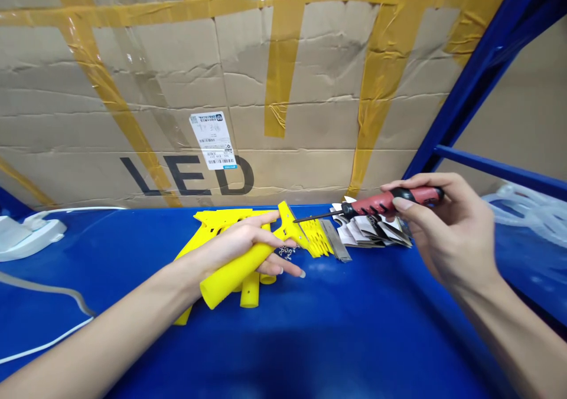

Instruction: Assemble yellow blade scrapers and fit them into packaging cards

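Observation:
My left hand (pixel 248 242) holds a yellow scraper-like tool (pixel 241 269) by its head, with the round handle slanting down to the left across the palm. In my right hand (pixel 456 239) is a red and black screwdriver (pixel 376 205), its shaft pointing left. The screwdriver's tip meets the head of the yellow tool near a small hole. Beneath my left hand lie more yellow tools (pixel 250 289). Small metal nuts or screws (pixel 287 252) lie behind its fingers. Beside them are yellow flat pieces (pixel 316 236), grey metal blades (pixel 335 242) and folded paper-like sleeves (pixel 363 233).
A large taped cardboard box (pixel 328 91) stands behind the blue table surface (pixel 310 340). White cables and a white device (pixel 33 239) are at the left. Blue metal framing (pixel 469 80) rises at the right, near clear plastic coils (pixel 527 213).

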The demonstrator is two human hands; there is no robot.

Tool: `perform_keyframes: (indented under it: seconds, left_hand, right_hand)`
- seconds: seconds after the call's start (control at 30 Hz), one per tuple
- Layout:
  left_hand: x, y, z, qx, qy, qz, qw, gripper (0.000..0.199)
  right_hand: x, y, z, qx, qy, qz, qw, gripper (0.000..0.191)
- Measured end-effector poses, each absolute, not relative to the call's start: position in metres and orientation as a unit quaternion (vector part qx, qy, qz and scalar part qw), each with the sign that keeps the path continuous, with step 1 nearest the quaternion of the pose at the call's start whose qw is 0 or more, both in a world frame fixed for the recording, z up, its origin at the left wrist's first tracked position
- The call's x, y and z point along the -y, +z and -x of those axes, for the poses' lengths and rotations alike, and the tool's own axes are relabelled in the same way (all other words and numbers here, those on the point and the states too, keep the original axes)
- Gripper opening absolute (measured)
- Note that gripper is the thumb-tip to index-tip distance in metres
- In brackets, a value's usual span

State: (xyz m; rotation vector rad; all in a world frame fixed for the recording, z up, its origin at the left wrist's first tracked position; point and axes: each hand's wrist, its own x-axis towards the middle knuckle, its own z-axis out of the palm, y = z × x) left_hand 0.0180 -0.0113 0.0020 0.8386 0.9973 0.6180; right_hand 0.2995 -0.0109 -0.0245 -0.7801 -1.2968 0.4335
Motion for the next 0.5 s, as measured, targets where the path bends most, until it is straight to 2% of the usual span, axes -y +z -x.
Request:
perform_keyframes:
  seconds: [0.27, 0.5]
  left_hand:
    - [0.0134, 0.0037, -0.0203, -0.453, 0.272, -0.381, 0.758, 0.103]
    - [0.0166, 0.0054, -0.0224, -0.447, 0.269, -0.386, 0.761, 0.099]
  right_hand:
    - [0.0106, -0.0243, -0.2937, 0.545, 0.208, 0.353, 0.731, 0.023]
    - [0.0132, -0.0238, -0.2931, 0.562, 0.197, 0.358, 0.719, 0.025]
